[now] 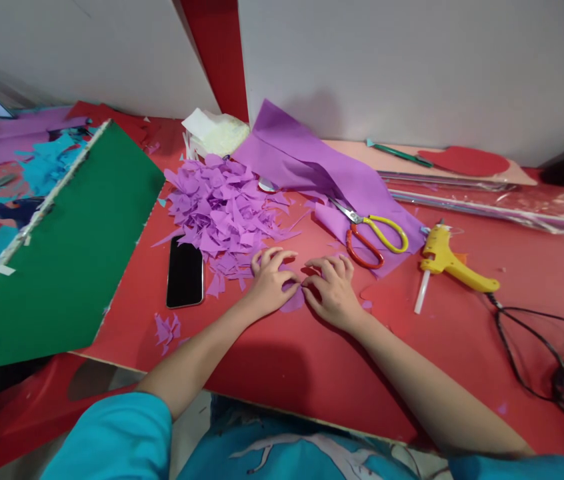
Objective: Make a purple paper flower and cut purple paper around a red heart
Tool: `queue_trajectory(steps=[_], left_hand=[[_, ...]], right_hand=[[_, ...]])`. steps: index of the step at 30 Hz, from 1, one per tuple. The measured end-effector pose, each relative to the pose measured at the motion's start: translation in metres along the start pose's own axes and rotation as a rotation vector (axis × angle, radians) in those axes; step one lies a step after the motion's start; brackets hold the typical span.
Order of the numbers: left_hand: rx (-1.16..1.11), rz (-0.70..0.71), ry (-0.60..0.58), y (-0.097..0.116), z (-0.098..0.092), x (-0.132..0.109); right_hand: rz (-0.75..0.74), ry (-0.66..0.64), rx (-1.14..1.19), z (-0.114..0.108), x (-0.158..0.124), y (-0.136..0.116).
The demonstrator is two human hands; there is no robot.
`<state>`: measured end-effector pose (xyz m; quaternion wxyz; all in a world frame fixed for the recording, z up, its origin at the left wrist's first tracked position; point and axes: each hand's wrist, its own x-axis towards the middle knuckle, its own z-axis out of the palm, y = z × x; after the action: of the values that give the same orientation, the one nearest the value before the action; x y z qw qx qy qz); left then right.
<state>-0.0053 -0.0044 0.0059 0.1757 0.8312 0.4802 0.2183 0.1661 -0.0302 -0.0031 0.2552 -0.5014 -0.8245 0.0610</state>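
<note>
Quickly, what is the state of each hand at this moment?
Left hand: closed, pinching the small purple piece.
Right hand: curled at the same piece's edge; whether it holds on cannot be told.

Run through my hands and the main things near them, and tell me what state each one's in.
Left hand: fingertips pinching purple piece
Right hand: fingertips pinching purple piece
Purple piece: partly hidden by the hands
Purple scraps: cut, heaped
Phone: flat, screen dark
Scissors: lying down, handle loops apart
Glue gun: lying down, glue stick sticking out
Cord: tangled
</note>
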Motion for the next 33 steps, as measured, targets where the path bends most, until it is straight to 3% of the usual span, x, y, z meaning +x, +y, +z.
queue_trajectory(steps=[22,28,33], left_hand=[[-0.028,0.074,-0.021,-0.0059,-0.0014,0.0007],[-0.036,-0.154,0.227,-0.0058,-0.0045,0.0027],[-0.153,-0.225,0.201,-0.0070,-0.0052,0.0040]], right_hand=[[-0.013,0.027,-0.040,0.0032,0.0006,0.0000],[0.110,0.215,0.085,0.0042,0.0006,0.0058],[0.126,0.269,0.130,0.0049,0.0007,0.0081]])
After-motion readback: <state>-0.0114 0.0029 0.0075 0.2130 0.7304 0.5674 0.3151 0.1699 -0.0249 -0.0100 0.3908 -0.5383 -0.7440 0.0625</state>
